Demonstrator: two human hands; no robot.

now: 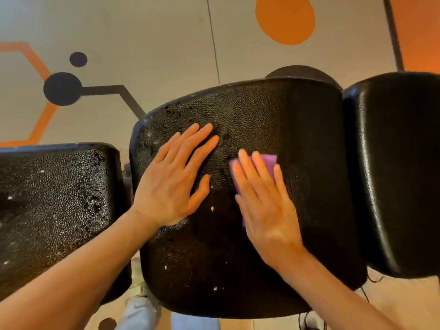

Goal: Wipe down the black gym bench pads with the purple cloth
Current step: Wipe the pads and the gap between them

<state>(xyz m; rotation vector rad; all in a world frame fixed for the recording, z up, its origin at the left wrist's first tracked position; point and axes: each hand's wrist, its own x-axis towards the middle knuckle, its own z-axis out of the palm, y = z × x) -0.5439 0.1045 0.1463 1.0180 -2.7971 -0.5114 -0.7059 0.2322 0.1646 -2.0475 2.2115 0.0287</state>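
Observation:
A worn black middle bench pad (297, 129) fills the centre of the head view, its surface cracked and flecked with crumbs. My left hand (173, 179) lies flat on it, fingers straight and spread, left of centre. My right hand (264, 198) presses flat on the purple cloth (267, 163), which shows beyond and beside my fingers on the pad. Most of the cloth is hidden under my palm. A second black pad (54, 206) lies to the left and a third, shinier pad (400, 167) to the right.
Beyond the pads is a grey floor (142, 44) painted with orange and dark shapes. A narrow gap separates each pad from its neighbour. My legs in light trousers (142, 313) show below the middle pad's near edge. Thin black cords (366, 294) hang at lower right.

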